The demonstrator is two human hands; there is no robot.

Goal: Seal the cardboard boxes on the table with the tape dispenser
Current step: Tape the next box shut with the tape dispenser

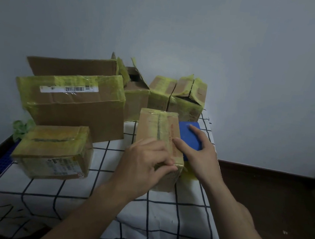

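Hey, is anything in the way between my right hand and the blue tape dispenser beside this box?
Nothing visible. Your right hand lies on the blue tape dispenser, which sits just right of the middle box, thumb reaching onto the box top. Your left hand pinches that box's near top edge.

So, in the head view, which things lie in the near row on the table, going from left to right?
Green crumpled wad → small taped box → narrow taped box → blue object.
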